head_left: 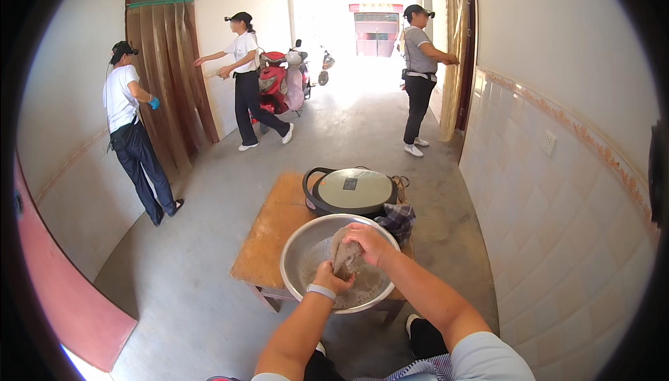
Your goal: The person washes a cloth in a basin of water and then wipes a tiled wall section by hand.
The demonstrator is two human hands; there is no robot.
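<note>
Both my hands grip one wet, greyish-brown cloth point(343, 251) above a wide stainless steel basin point(299, 247). My left hand point(333, 278) holds its lower end, low inside the basin, with a pale band around the wrist. At the cloth's upper end is my right hand point(368, 243), fingers bent over it. Murky water point(360, 297) with some froth lies in the bottom of the basin. Part of the cloth is hidden by my fingers.
The basin stands on a low wooden table point(266, 240). Behind it sits an electric griddle point(355, 188) with a closed lid, beside a dark checked cloth point(399, 221). Three people stand farther off, near curtained doorways. A red scooter point(274, 80) is parked by the left wall.
</note>
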